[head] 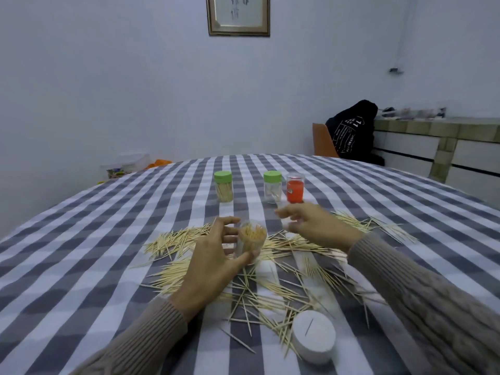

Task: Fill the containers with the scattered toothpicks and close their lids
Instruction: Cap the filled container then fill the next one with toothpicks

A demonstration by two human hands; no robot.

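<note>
The left hand (213, 262) holds a small clear plastic jar (251, 238) full of thin wooden toothpicks (273, 286), standing among the scattered ones on the checked tablecloth (81, 239). The right hand (311, 226) hovers nearby with loose fingers, holding nothing. A round white lid (313, 335) lies close.

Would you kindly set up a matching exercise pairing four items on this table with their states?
Things:
1. left hand
2. far-left green-lidded jar
3. orange container
4. white lid

States:
A. lies near the table edge with one toothpick on it
B. closed and packed with toothpicks
C. grips an open, filled container
D. stands beside a nearly empty green-lidded jar

Pairs: 1-C, 2-B, 3-D, 4-A
</note>
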